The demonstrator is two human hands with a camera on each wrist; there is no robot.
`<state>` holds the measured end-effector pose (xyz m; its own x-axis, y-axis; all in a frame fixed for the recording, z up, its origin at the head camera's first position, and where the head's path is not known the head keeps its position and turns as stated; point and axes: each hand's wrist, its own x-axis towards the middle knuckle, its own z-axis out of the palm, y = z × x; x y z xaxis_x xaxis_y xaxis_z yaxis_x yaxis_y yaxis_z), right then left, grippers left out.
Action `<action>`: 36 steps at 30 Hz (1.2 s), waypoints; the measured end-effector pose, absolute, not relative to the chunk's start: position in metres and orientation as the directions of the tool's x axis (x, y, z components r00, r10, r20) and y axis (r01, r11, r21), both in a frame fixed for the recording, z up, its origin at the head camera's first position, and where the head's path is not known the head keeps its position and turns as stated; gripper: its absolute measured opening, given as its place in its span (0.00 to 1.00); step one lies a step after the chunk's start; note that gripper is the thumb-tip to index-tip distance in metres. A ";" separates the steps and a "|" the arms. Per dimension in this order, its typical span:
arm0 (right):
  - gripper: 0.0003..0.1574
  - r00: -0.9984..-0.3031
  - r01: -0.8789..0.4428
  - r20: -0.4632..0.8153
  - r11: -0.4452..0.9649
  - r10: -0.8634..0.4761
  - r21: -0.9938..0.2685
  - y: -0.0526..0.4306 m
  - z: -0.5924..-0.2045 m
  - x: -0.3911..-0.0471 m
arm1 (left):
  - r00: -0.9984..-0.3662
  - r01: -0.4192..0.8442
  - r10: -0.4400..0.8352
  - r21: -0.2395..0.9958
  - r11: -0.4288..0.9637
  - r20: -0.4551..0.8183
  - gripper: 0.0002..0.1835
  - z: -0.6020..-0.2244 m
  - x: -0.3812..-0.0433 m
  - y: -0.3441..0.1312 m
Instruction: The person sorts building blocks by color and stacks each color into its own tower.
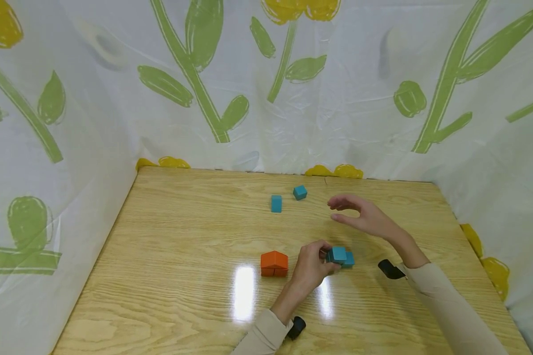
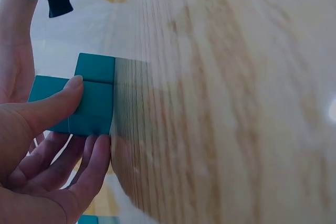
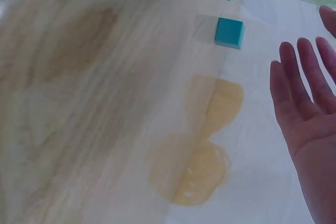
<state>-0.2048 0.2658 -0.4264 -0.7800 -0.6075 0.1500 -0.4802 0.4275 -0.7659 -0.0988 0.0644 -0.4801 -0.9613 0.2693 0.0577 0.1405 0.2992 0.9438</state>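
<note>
My left hand is at a small stack of blue blocks on the table, right of centre. In the left wrist view its thumb presses on the front of the lower blue block, with the fingers curled round the far side. Another blue block sits on top of that one, beside the thumb, and a third blue block stands against it on the table. Behind the stack and to its right, my right hand hovers with fingers loosely bent and nothing between them.
Left of my left hand stands an orange block house with a peaked top. Farther back lie a blue cube and a blue wedge-shaped block. White cloth with printed flowers walls in the wooden table.
</note>
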 end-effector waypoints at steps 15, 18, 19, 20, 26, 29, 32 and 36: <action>0.23 -0.728 -0.568 0.214 0.398 -0.651 -0.721 0.238 -0.426 -0.245 | -0.961 0.133 0.272 0.954 0.269 0.057 0.17 -0.480 -0.099 0.064; 0.23 -0.725 -0.577 0.220 0.400 -0.653 -0.712 0.233 -0.428 -0.253 | -0.962 0.124 0.269 0.956 0.267 0.049 0.17 -0.479 -0.099 0.063; 0.23 -0.724 -0.581 0.222 0.404 -0.654 -0.706 0.232 -0.429 -0.255 | -0.962 0.127 0.269 0.955 0.267 0.052 0.17 -0.480 -0.099 0.063; 0.23 -0.721 -0.586 0.224 0.405 -0.655 -0.701 0.230 -0.429 -0.258 | -0.962 0.126 0.269 0.955 0.267 0.052 0.17 -0.480 -0.099 0.063; 0.25 -0.698 -0.619 0.221 0.418 -0.681 -0.665 0.217 -0.433 -0.270 | -0.958 0.120 0.282 0.959 0.256 0.045 0.18 -0.480 -0.098 0.061; 0.26 -0.697 -0.620 0.202 0.436 -0.688 -0.653 0.211 -0.435 -0.275 | -0.958 0.118 0.284 0.961 0.251 0.044 0.17 -0.480 -0.098 0.061; 0.27 -0.696 -0.613 0.172 0.452 -0.697 -0.648 0.206 -0.438 -0.279 | -0.958 0.116 0.283 0.961 0.253 0.041 0.17 -0.479 -0.098 0.062; 0.27 -0.687 -0.606 0.126 0.469 -0.715 -0.642 0.201 -0.442 -0.285 | -0.959 0.115 0.281 0.958 0.264 0.038 0.17 -0.479 -0.097 0.064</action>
<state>-0.2853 0.2006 -0.4418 -0.6874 -0.7152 0.1261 -0.6062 0.4694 -0.6421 -0.0972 0.0637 -0.4787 -0.9591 0.2806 0.0380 0.1151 0.2637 0.9577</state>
